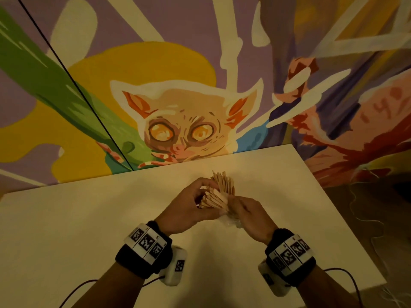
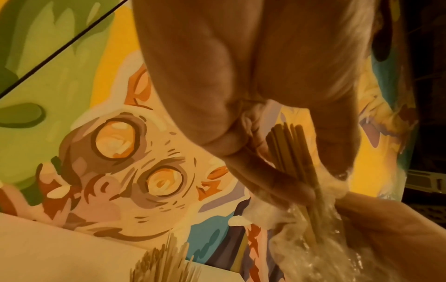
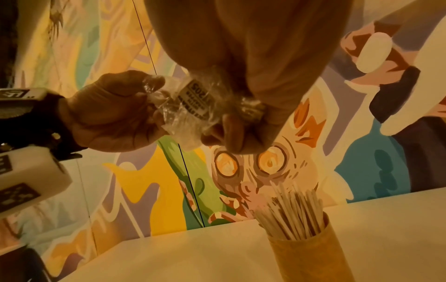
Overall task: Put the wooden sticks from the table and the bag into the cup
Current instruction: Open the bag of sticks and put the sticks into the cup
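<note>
Over the middle of the white table (image 1: 89,230) my left hand (image 1: 200,196) pinches a bundle of wooden sticks (image 1: 213,200) whose far ends sit in a clear plastic bag (image 1: 229,222). My right hand (image 1: 240,207) grips that crumpled bag. The left wrist view shows the bundle (image 2: 292,152) between thumb and fingers, running down into the bag (image 2: 313,229). In the right wrist view the labelled bag (image 3: 190,101) is bunched in my right hand (image 3: 241,124). Just beyond the hands, a brown paper cup (image 3: 304,255) stands upright, packed with sticks (image 3: 289,213).
A painted mural wall runs right behind the table's far edge. The table's right edge (image 1: 347,218) drops to a dark floor with loose cords. Thin cables trail from both wrist units near the front edge.
</note>
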